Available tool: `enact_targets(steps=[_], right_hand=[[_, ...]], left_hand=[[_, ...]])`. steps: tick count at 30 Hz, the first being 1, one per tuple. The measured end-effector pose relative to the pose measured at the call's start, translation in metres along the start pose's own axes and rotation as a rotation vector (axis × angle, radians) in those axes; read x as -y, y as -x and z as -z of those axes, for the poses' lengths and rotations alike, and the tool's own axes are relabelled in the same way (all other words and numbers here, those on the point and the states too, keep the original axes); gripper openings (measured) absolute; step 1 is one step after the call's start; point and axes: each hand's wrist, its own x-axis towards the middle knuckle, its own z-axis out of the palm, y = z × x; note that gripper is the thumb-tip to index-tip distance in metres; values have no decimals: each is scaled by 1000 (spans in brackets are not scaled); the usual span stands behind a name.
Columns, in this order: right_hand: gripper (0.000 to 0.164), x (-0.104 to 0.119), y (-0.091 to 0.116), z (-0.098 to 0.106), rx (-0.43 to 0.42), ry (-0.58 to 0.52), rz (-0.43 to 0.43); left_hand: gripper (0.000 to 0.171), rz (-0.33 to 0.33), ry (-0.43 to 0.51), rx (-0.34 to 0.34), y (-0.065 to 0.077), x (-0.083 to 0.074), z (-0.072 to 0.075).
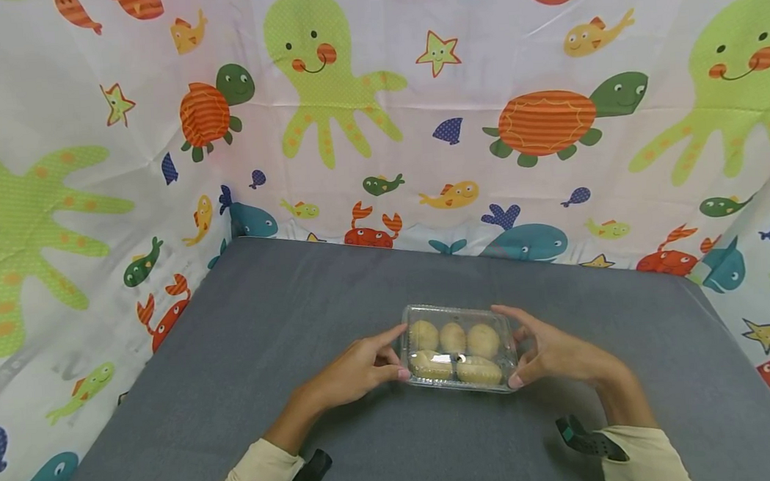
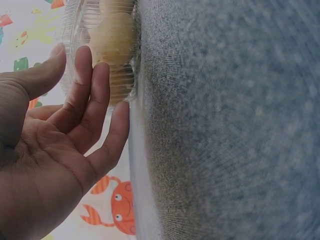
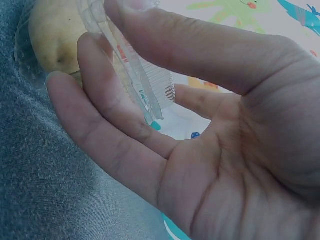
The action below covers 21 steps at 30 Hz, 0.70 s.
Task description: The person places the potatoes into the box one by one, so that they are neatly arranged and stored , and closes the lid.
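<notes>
A clear plastic clamshell box (image 1: 460, 388) with several pale yellow potatoes (image 1: 453, 338) inside lies on the grey cloth, its lid down over them. My left hand (image 1: 356, 371) holds the box's left end, index finger at the far corner and thumb at the near one. At the opposite end, my right hand (image 1: 553, 348) grips the side between thumb and fingers. In the left wrist view, the fingertips (image 2: 101, 70) meet the ribbed wall. The right wrist view has the thumb on the lid's rim (image 3: 142, 82), with a potato (image 3: 57, 35) behind the plastic.
Grey cloth (image 1: 283, 298) covers the table. A white curtain printed with sea animals (image 1: 384, 123) hangs along the back and both sides. Dark straps sit on the wrists, beside cream sleeves (image 1: 253, 473).
</notes>
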Motion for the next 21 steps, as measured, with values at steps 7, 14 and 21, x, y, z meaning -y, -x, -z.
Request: enact_targets(steps=[7,14,21], right_hand=[[120,1,0,-1,6,7,8],[122,3,-2,-1,4,18,11],[122,3,-2,-2,-4,28,19]], left_hand=[[79,12,-3,2,-1,-1,0],[78,3,-8,2,0,-1,0],[78,0,-18,5,0,-1,-2]])
